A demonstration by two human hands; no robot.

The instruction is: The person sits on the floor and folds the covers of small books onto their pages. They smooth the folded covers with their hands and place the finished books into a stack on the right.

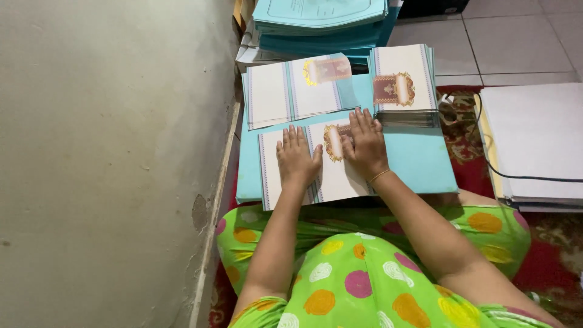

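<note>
Item: one cream printed card sheet with striped borders and a gold-framed ornament (331, 176), lying flat near the person, on a large pale-blue board (419, 161) that serves as the working surface across the lap. Left hand (297, 159): flat, fingers spread, palm down on the left half of the sheet, gripping nothing, apparently pinning it so it cannot slide. Right hand (364, 143): also flat and unclenched, pressing on the ornament region just right of the centre line, a thin gold bangle (379, 177) at the wrist; the two hands sit close together, nearly touching, as suits pressing along a fold, though no crease can be made out from this angle. Far left: a loose spread of like unfolded sheets (291, 91), overlapping and within reach. Far right: a squared stack of narrower folded cards (404, 85), ornament uppermost, kept apart from the flat ones. Farther off: a pile of teal folders (322, 24). Right: a stack of white sheets (534, 140) with a black cable (528, 178) across it, on a red patterned carpet (467, 164). Left: a plain wall (109, 152).
</note>
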